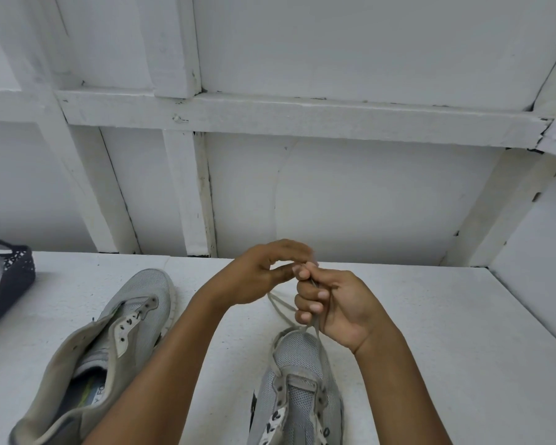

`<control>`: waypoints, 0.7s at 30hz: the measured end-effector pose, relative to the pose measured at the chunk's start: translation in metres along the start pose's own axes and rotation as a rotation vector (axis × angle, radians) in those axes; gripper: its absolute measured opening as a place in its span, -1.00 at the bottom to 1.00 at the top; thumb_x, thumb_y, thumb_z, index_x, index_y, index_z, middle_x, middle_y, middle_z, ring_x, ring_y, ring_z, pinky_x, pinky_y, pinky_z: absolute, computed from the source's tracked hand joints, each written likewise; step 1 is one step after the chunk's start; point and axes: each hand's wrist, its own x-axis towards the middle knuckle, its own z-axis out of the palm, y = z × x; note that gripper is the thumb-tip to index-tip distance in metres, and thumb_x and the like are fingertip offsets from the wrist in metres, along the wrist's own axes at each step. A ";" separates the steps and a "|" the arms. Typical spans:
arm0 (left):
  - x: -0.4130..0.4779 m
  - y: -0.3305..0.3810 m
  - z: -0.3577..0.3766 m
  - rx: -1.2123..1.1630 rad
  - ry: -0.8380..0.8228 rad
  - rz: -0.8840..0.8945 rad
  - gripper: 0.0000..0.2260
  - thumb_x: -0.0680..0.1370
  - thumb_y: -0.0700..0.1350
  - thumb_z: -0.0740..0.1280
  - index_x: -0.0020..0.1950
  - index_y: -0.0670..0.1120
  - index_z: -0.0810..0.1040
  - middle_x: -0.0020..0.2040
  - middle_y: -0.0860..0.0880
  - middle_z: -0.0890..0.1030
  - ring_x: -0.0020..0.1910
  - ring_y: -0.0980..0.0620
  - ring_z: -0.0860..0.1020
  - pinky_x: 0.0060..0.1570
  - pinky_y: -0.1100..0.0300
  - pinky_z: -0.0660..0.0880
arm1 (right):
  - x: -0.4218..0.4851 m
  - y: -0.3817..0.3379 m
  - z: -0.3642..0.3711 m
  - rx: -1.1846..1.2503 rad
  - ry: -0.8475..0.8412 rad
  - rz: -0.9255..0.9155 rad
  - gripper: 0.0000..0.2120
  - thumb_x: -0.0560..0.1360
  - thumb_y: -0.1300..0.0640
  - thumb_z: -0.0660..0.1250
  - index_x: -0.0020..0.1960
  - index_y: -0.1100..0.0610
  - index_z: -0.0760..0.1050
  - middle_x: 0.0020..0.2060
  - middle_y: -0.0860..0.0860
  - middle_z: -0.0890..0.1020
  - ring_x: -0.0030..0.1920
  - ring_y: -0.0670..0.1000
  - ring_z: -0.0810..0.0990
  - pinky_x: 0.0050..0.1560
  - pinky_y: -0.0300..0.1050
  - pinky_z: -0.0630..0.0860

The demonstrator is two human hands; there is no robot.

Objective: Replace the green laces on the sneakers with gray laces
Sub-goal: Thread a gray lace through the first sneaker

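Gray lace [316, 329] within the right fingers [319, 295].

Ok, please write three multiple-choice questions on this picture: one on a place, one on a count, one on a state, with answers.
1. Where is the dark basket? A) far left on the table B) between the sneakers C) on a sneaker
2. How many sneakers lie on the table? A) one B) two C) three
3. What does the right hand do? A) lies flat B) grips the gray lace C) holds the basket
Answers: A, it sits beyond the unlaced sneaker; B, that one plus the near sneaker; B, its fingers curl round the lace.
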 end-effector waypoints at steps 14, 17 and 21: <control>0.008 0.006 0.005 0.076 0.189 0.009 -0.83 0.66 -0.24 0.24 -0.05 -0.07 0.58 -0.18 0.02 0.65 -0.18 0.22 0.58 -0.09 0.41 0.43 | -0.001 0.012 -0.003 -0.077 -0.029 -0.072 -0.70 0.66 0.04 0.10 -0.17 0.14 0.42 -0.51 -0.03 0.28 -0.50 -0.04 0.31 -0.38 -0.14 0.41; 0.006 0.008 0.005 0.106 0.176 -0.011 -0.80 0.67 -0.22 0.21 -0.08 0.00 0.53 -0.22 -0.07 0.63 -0.22 0.14 0.56 -0.13 0.36 0.46 | -0.001 0.015 -0.003 -0.050 -0.035 -0.092 -0.70 0.66 0.06 0.08 -0.18 0.15 0.40 -0.52 -0.04 0.27 -0.51 -0.05 0.30 -0.41 -0.16 0.41; 0.004 0.007 0.008 0.130 0.186 -0.011 -0.81 0.67 -0.22 0.21 -0.07 -0.01 0.52 -0.26 -0.04 0.60 -0.25 0.13 0.54 -0.13 0.27 0.48 | -0.003 0.026 -0.005 -0.003 -0.044 -0.130 -0.72 0.63 0.05 0.10 -0.19 0.15 0.39 -0.52 -0.03 0.27 -0.51 -0.05 0.31 -0.41 -0.15 0.41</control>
